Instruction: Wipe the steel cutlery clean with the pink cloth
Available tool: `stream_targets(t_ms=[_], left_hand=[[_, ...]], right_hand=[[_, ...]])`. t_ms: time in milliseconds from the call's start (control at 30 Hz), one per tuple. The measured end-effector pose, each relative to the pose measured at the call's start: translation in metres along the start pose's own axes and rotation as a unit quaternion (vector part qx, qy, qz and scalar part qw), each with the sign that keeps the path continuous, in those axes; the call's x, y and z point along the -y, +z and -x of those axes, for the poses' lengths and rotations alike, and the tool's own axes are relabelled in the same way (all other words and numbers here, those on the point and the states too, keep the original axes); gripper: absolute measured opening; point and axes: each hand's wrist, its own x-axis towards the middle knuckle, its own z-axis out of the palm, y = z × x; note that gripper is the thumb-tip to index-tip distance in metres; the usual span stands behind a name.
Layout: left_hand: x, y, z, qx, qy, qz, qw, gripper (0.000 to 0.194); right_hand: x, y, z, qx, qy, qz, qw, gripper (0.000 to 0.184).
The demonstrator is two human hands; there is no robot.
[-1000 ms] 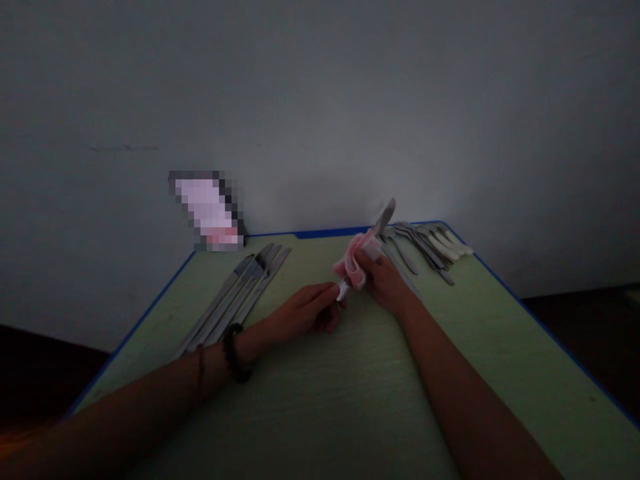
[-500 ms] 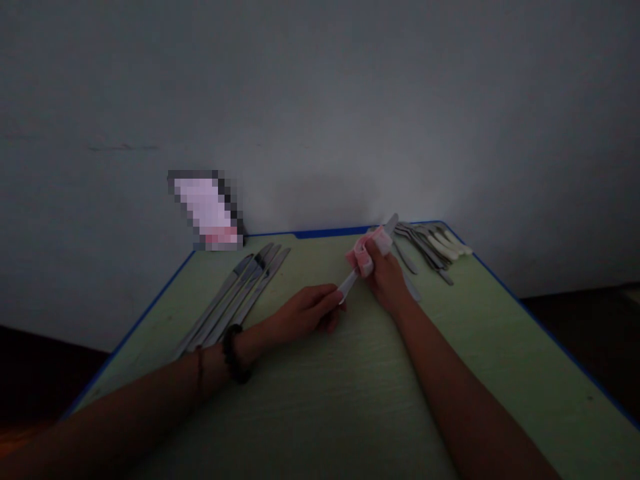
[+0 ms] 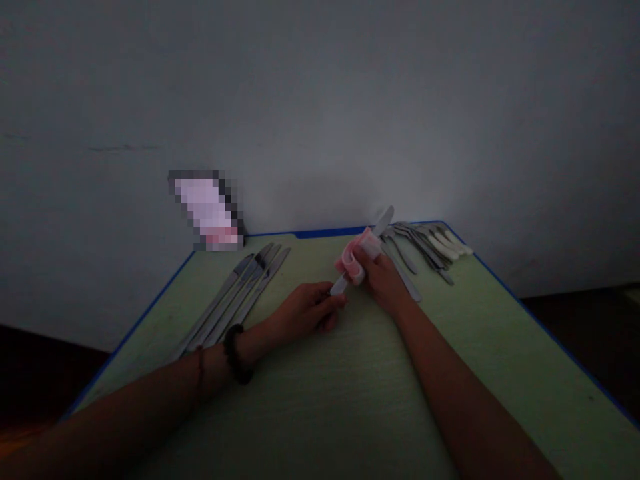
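Observation:
Between my two hands a table knife (image 3: 384,220) is held at a slant, its blade pointing up and away to the right. My left hand (image 3: 313,308) is closed on the near end of its handle. A folded pink and white cloth (image 3: 354,259) wraps round the middle of the knife, and my right hand (image 3: 383,275) is closed on that cloth. The part of the knife inside the cloth is hidden. Several more table knives (image 3: 240,287) lie side by side on the left, partly behind my left forearm.
To the right lies a pile of cutlery with metal handles (image 3: 425,247) and white handles (image 3: 453,245). A phone-like object (image 3: 207,207), blurred out, leans on the wall at the back left. The pale green table (image 3: 340,400) has a blue edge.
My right hand and the cloth have slid a little down the knife toward my left hand. More of the blade now shows beyond the cloth, and less of the handle.

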Motion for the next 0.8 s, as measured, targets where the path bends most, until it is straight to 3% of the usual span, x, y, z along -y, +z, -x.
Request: stream_targets(t_ms=[333, 433, 600, 800], left_hand=[[0.003, -0.001, 0.001, 0.066, 0.013, 0.093, 0.993, 0.036], [0.005, -0.001, 0.001, 0.080, 0.038, 0.089, 0.992, 0.034], [0.005, 0.001, 0.000, 0.026, 0.008, 0.077, 0.997, 0.035], [0.003, 0.002, -0.001, -0.010, -0.012, 0.039, 0.999, 0.035]], right_hand=[[-0.002, 0.000, 0.001, -0.018, -0.004, -0.058, 0.998, 0.039], [0.005, 0.000, 0.005, 0.017, 0.002, -0.019, 1.000, 0.039], [0.021, 0.004, 0.012, 0.113, 0.012, 0.070, 0.991, 0.036], [0.023, 0.008, 0.012, 0.099, 0.012, 0.118, 0.988, 0.034]])
